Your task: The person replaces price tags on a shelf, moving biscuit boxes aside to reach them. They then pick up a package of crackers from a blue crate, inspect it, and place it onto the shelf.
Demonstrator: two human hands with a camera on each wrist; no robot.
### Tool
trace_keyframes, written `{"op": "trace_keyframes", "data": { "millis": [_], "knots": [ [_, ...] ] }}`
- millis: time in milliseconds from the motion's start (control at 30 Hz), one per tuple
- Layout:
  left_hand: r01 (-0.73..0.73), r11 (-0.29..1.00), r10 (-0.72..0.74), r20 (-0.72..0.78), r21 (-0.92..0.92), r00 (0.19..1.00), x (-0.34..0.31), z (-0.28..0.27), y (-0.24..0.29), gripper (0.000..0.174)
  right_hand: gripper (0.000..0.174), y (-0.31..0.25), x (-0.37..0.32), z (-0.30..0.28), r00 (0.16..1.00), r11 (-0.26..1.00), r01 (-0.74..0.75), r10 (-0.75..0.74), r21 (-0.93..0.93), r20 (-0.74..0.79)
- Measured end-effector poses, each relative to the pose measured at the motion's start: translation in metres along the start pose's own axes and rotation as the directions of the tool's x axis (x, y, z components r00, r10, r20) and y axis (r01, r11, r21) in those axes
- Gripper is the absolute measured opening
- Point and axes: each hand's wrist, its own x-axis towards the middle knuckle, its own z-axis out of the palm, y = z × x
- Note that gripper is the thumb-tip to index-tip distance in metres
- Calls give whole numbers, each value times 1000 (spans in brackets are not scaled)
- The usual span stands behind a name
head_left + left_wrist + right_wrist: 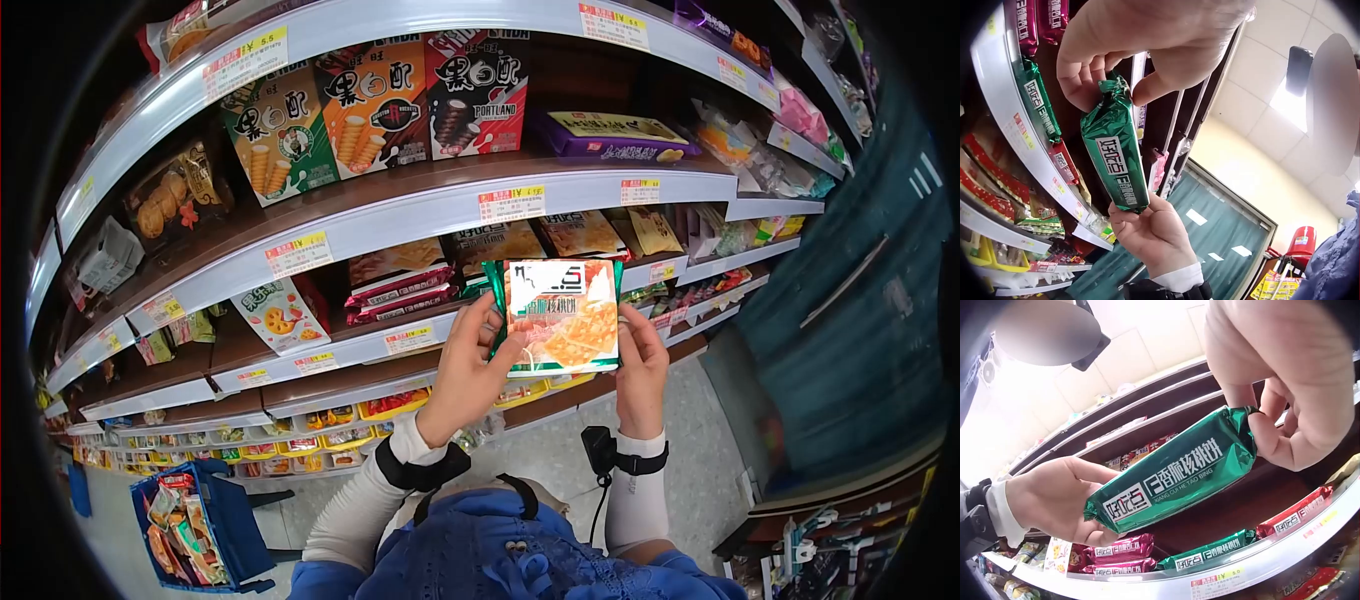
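Holding a green packet of Haochidian crisp walnut biscuits (565, 330) by its two ends, in mid-air in front of a snack shelf (380, 190). With the left hand (470, 365), pinching the left end between thumb and bent fingers, thumb lapping over the front face. With the right hand (642, 370), pinching the opposite end likewise, fingers curled round behind it. Showing a biscuit picture to the head view and, in both wrist views, a narrow green side with the brand in a white block and the product name beside it.

On the tier behind, maroon packets (400, 290) in a low stack; in the right wrist view, a second green packet (1210, 550) lying between these and a red packet (1297, 511). Farther left on that tier, a white biscuit box (280, 318). On the tier above, three Want Want boxes (370, 105) side by side in green, orange and red, with a purple box (620, 148) lying to their right. Along the shelf edges, price labels (510, 203).

At lower left, on the tiled floor (555, 430), a blue basket (232, 525) holding snack packets (175, 535). Round both white sleeves (642, 505), black wrist straps (640, 461).
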Motion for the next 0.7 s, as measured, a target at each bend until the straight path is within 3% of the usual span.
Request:
{"op": "trace_keyframes", "data": {
  "millis": [67,167,200,267,400,467,533,567,667,700],
  "knots": [
    [-14,999,15,-13,38,1000,10,1,5,57,32,-8,5,6,1000,1000,17,-16,8,-10],
    [-82,955,91,-18,284,996,23,0,20,58,37,-18,11,12,997,999,49,-48,-20,65],
    [-84,955,93,-19,284,995,29,-2,20,58,37,-22,14,14,997,999,50,-49,-19,67],
    [-80,934,87,-3,349,996,40,-4,19,62,39,-28,20,21,991,977,95,-76,-190,107],
    [-62,916,63,10,396,998,62,-8,28,65,41,-17,45,27,972,964,222,-207,-148,109],
    [-44,919,60,-28,391,998,71,-7,34,57,40,-16,55,29,974,960,216,-198,-180,112],
    [-69,817,68,24,572,997,79,-12,37,48,38,-12,66,32,975,955,211,-190,-208,116],
    [-68,816,66,24,575,997,81,-13,38,48,37,-6,71,34,971,953,225,-203,-202,122],
    [-188,706,192,70,682,979,87,-13,41,32,33,4,84,40,964,947,255,-235,-194,121],
    [-187,705,192,70,684,979,87,-12,44,32,32,4,86,42,976,960,191,-165,-206,139]
  ]
}}
